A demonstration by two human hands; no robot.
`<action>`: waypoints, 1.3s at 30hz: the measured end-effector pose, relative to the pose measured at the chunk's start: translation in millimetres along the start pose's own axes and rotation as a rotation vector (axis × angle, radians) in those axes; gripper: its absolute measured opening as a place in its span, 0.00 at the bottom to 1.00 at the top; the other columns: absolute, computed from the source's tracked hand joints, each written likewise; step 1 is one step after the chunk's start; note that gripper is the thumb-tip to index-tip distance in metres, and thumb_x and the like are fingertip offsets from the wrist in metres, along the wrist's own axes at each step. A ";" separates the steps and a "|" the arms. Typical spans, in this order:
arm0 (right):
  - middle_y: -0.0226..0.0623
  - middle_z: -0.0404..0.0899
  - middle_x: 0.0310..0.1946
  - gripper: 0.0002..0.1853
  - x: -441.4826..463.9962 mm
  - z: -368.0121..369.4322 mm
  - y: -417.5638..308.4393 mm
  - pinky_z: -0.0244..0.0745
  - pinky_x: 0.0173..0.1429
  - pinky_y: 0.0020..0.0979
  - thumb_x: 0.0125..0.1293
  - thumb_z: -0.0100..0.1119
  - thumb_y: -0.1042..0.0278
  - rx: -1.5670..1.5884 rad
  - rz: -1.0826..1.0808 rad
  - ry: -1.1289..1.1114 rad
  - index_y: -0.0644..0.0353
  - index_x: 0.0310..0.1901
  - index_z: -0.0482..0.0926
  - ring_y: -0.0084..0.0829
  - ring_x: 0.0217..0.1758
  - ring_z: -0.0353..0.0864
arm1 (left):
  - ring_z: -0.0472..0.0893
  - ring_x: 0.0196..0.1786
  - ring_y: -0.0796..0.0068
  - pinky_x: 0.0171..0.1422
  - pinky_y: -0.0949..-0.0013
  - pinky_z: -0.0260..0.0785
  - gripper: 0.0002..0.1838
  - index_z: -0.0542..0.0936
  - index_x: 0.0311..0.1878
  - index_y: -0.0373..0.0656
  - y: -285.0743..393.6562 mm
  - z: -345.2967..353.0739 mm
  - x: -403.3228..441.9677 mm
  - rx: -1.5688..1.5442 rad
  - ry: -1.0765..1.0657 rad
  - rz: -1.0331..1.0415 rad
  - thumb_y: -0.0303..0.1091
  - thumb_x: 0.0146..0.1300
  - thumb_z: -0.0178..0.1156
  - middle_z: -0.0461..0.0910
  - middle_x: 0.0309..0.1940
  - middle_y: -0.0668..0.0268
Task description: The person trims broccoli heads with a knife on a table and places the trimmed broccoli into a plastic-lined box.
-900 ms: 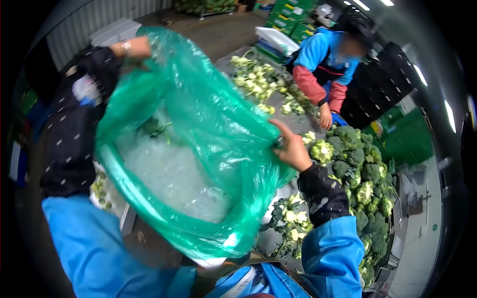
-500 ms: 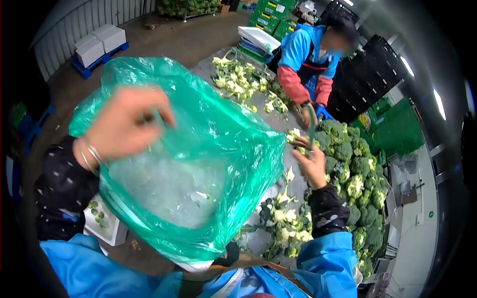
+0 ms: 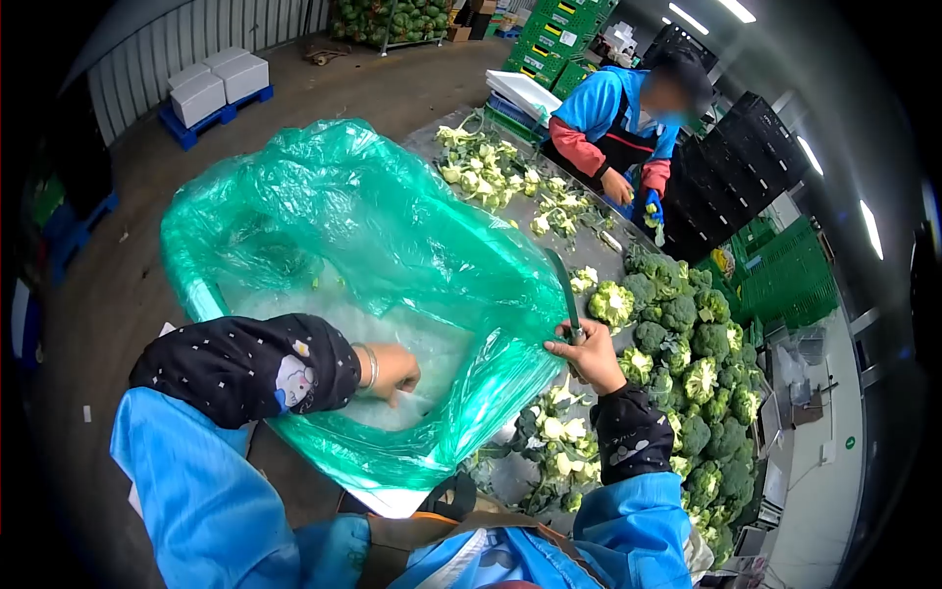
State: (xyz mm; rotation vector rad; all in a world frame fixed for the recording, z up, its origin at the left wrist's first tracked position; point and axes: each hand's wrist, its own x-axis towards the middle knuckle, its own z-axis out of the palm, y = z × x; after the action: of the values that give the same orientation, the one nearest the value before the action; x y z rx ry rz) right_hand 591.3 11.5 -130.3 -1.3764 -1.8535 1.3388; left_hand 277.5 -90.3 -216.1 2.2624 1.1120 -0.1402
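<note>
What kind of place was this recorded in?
Probably a vegetable packing shed: broccoli heaped on a worktable, stacked green crates, and a co-worker handling produce across the table.

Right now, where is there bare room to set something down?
A narrow table strip shows between the upper trimmings and broccoli heap; floor lies open between green bag and white boxes. Crowded: the heap and around the right hand.

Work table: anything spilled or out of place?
Pale stalk offcuts lie strewn across the table. Odder: the right hand holds a bare knife close to the thin green bag, which it might nick.
</note>
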 end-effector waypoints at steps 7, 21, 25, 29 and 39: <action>0.16 0.64 0.15 0.11 -16.2 -1.3 30.9 0.48 0.17 0.20 0.51 0.72 0.77 0.095 -0.031 0.131 0.60 0.32 0.76 0.10 0.14 0.57 | 0.83 0.30 0.56 0.32 0.58 0.75 0.02 0.82 0.24 0.43 -52.7 -115.2 -94.7 0.687 0.391 -0.649 0.28 0.45 0.61 0.80 0.23 0.55; 0.18 0.67 0.17 0.14 -8.6 19.7 33.3 0.52 0.18 0.19 0.49 0.73 0.78 0.289 -0.011 0.246 0.58 0.33 0.75 0.11 0.15 0.61 | 0.80 0.39 0.55 0.42 0.57 0.76 0.16 0.81 0.37 0.44 42.1 -72.7 -42.6 0.185 0.265 -0.281 0.31 0.40 0.65 0.78 0.33 0.55; 0.19 0.69 0.18 0.14 -20.6 13.2 42.0 0.53 0.17 0.19 0.50 0.73 0.77 0.326 0.001 0.269 0.58 0.34 0.75 0.12 0.14 0.62 | 0.61 0.67 0.45 0.57 0.39 0.65 0.57 0.56 0.70 0.62 6.2 -44.8 -5.9 0.342 0.052 -0.667 0.52 0.33 0.77 0.60 0.66 0.58; 0.21 0.69 0.16 0.16 -37.7 17.5 70.8 0.54 0.16 0.21 0.52 0.72 0.73 0.364 0.092 0.275 0.59 0.41 0.75 0.14 0.12 0.63 | 0.68 0.64 0.49 0.61 0.35 0.60 0.61 0.58 0.70 0.61 -5.3 -28.9 6.7 0.237 0.024 -0.732 0.57 0.27 0.79 0.70 0.62 0.58; 0.24 0.71 0.23 0.14 -108.5 -8.7 111.5 0.52 0.13 0.17 0.65 0.59 0.58 0.726 0.026 0.459 0.55 0.47 0.71 0.13 0.13 0.61 | 0.75 0.56 0.51 0.58 0.57 0.68 0.38 0.66 0.64 0.48 11.2 -22.9 30.1 0.180 0.104 -0.310 0.33 0.45 0.65 0.75 0.52 0.47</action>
State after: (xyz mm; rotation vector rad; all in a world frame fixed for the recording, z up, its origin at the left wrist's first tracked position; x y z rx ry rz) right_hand 690.4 -80.7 -207.6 -1.1690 -0.9144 1.3640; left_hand 301.5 -62.0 -202.7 2.2576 1.5579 -0.2596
